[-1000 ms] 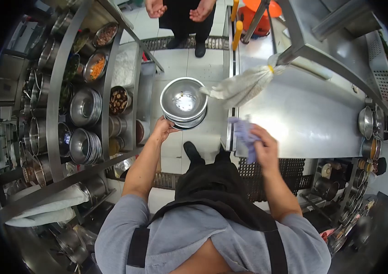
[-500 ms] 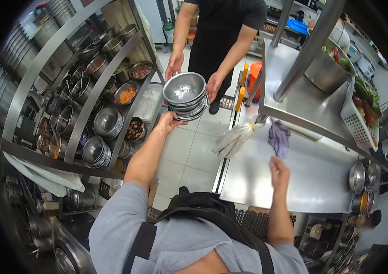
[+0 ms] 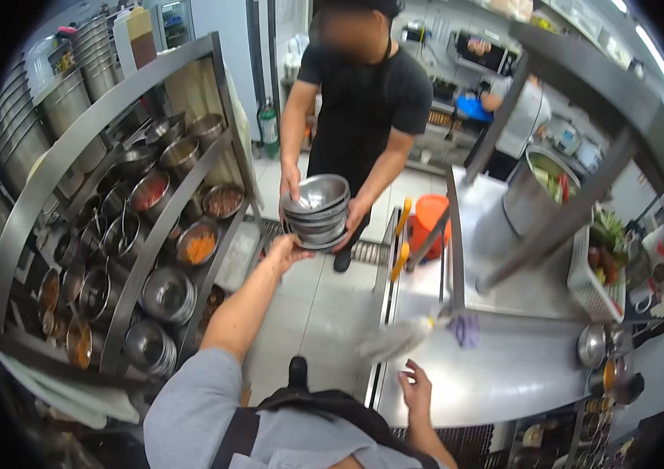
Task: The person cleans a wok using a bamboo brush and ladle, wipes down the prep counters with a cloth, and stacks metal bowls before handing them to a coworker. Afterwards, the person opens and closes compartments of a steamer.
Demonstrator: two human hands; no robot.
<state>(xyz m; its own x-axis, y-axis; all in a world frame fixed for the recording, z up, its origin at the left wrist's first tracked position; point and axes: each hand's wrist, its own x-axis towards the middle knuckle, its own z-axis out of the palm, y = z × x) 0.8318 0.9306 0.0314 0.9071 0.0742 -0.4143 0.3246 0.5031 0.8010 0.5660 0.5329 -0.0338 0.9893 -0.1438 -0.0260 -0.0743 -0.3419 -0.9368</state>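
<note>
A stack of steel mixing bowls (image 3: 318, 211) is held up over the aisle floor. My left hand (image 3: 285, 254) grips its lower left side, arm stretched forward. A co-worker facing me has a hand on either side of the same stack: one hand (image 3: 290, 187) at the left rim, the other (image 3: 355, 219) low on the right. My right hand (image 3: 416, 387) is over the near left part of the steel table (image 3: 496, 383), empty, its fingers loosely curled and apart. A pale mop-like cloth bundle (image 3: 398, 338) hangs just beyond it, with a purple cloth (image 3: 467, 331) beside that.
On the left, a metal rack (image 3: 117, 344) holds pots, stacked bowls (image 3: 168, 295) and a bowl of orange shreds (image 3: 197, 247). An orange bucket (image 3: 430, 217) stands behind the table. Above the table, a shelf (image 3: 520, 281) carries a large pot (image 3: 531, 211) and a white vegetable basket (image 3: 594, 289).
The view has tilted up, bringing more of the co-worker into sight. The co-worker's left-side hand now overlaps the bowl rim. My right hand has moved left, away from the purple cloth.
</note>
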